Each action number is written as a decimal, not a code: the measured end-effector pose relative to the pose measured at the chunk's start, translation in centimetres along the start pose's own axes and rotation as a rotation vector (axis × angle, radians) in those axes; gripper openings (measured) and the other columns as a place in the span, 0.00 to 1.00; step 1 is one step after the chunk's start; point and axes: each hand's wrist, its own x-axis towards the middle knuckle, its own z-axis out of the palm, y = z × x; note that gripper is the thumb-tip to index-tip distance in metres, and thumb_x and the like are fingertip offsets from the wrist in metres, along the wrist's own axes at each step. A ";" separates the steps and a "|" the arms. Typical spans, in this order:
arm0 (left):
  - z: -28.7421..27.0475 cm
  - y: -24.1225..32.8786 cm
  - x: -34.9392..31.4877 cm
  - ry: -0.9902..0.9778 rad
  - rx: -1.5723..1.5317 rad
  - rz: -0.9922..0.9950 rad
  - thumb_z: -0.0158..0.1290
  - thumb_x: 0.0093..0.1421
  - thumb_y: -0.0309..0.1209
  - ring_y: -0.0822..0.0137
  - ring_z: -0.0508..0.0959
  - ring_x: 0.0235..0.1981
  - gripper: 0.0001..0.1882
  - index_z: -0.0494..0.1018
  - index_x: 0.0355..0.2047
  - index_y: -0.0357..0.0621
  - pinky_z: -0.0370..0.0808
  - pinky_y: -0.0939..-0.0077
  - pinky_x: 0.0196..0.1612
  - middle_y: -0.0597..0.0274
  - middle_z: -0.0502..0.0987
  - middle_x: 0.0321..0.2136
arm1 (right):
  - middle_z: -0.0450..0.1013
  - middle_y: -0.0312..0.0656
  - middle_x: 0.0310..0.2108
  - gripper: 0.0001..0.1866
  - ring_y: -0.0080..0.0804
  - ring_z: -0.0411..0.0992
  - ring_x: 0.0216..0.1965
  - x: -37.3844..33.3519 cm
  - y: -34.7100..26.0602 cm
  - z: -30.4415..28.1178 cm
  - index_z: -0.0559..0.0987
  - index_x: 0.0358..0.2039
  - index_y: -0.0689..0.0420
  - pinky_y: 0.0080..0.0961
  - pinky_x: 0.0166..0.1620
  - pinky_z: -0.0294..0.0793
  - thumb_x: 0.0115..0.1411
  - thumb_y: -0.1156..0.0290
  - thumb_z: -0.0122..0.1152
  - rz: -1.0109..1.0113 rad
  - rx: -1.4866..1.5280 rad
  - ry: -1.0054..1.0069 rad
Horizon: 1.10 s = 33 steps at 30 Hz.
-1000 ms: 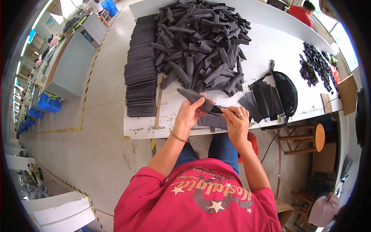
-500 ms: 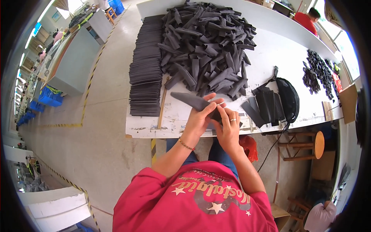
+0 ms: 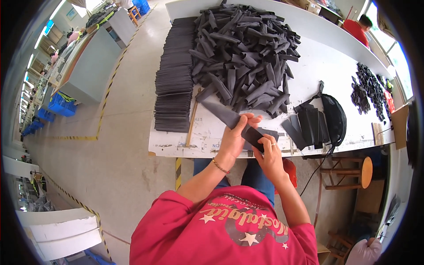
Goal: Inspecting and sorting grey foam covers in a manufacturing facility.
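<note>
My left hand [image 3: 232,137] is closed on a long dark grey fabric piece [image 3: 219,111], which stretches away to the far left. Between my hands lies a flat black strip [image 3: 253,137], its far end meeting the fabric at my left thumb. Whether it sits inside the fabric I cannot tell. My right hand [image 3: 271,155] pinches the strip's near end. Beyond my hands rises a heap of loose dark grey fabric pieces [image 3: 247,57]. Left of it runs a neat stack of flat dark pieces [image 3: 173,84]. Several black strips [image 3: 309,126] lie to the right beside a black bag [image 3: 334,119].
A thin wooden stick [image 3: 193,121] rests beside the stack on the white table [image 3: 324,66]. Another dark pile [image 3: 364,88] is at the far right. Below the table stand a wooden stool [image 3: 365,172] and a red bag [image 3: 289,168]. A person in red [image 3: 356,32] is beyond the partition.
My right hand has drawn away from the left one, toward me, so more of the black strip shows between them. The whole view has shifted slightly.
</note>
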 end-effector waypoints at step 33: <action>0.7 -1.5 -1.7 0.244 0.087 0.022 0.56 0.62 0.41 0.66 0.79 0.33 0.18 0.70 0.35 0.35 0.77 0.72 0.38 0.48 0.81 0.34 | 0.68 0.53 0.42 0.16 0.52 0.70 0.38 1.4 -1.1 1.6 0.69 0.37 0.62 0.40 0.40 0.73 0.49 0.81 0.63 -0.164 0.047 0.002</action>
